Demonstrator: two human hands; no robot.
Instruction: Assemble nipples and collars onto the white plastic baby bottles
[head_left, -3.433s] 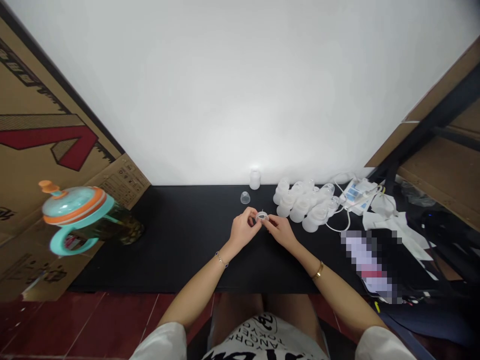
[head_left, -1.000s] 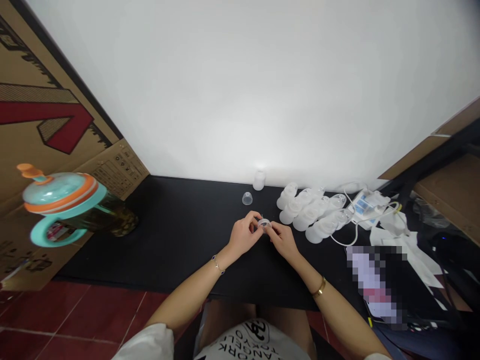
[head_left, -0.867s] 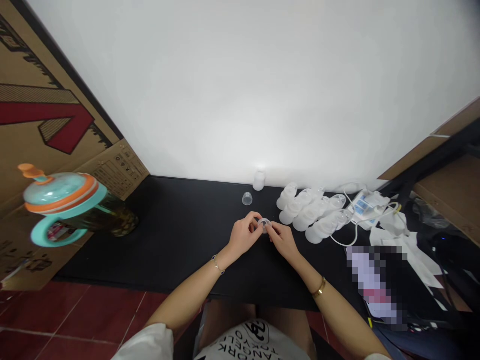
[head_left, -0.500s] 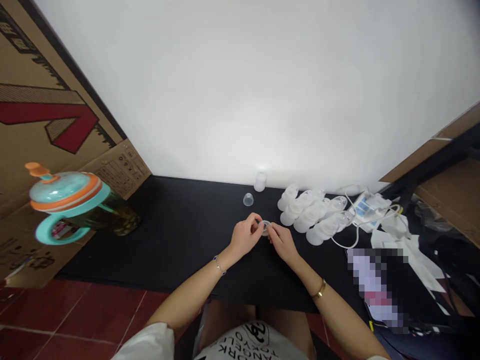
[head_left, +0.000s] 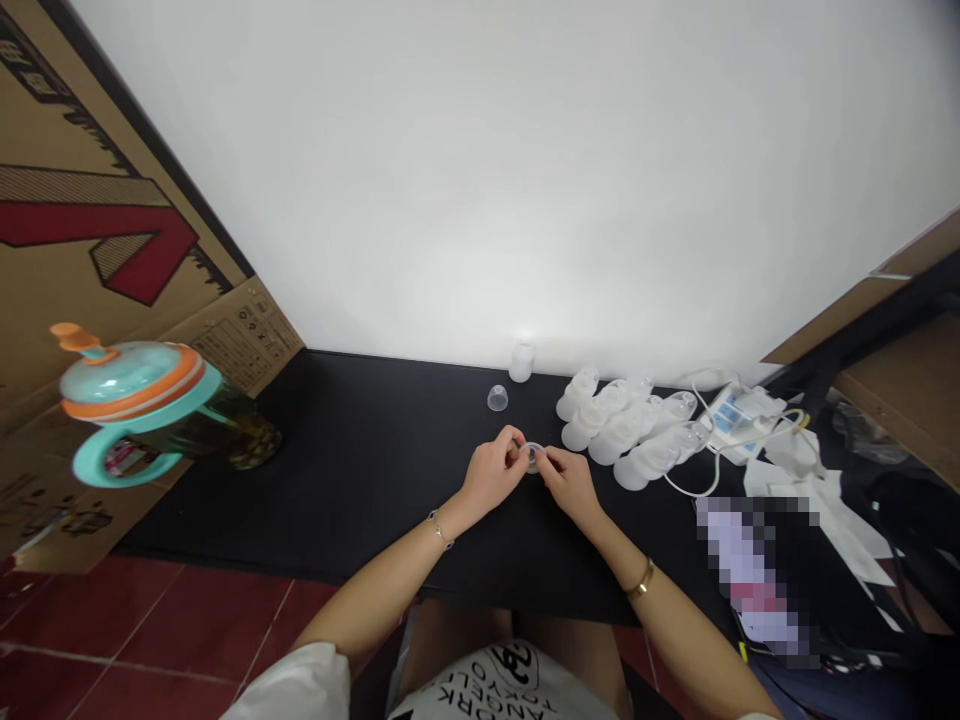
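Observation:
Over the black table, both hands pinch a small translucent ring (head_left: 533, 446), which looks like a baby bottle's collar. My left hand (head_left: 491, 473) grips its left side, and my right hand (head_left: 572, 487) grips the right side with bent fingers. Part of the ring is covered by the fingertips. Just beyond them sits a clear dome cap (head_left: 497, 399). A small white bottle (head_left: 521, 363) stands behind the cap, close to the wall. To the right of my hands, several white baby bottles (head_left: 577, 433) with clear caps are grouped together.
A large teal and orange drinking jug (head_left: 142, 385) stands at the left by a cardboard box (head_left: 67, 240). On the right are a white cable (head_left: 694, 493), a blue-and-white packet (head_left: 727, 420), white papers (head_left: 840, 510) and a pixelated phone-like device (head_left: 757, 570).
My right hand's fingers have shifted slightly on the ring, with the fingers bent more. The ring stays in nearly the same spot, and the bottles and cap rest as before.

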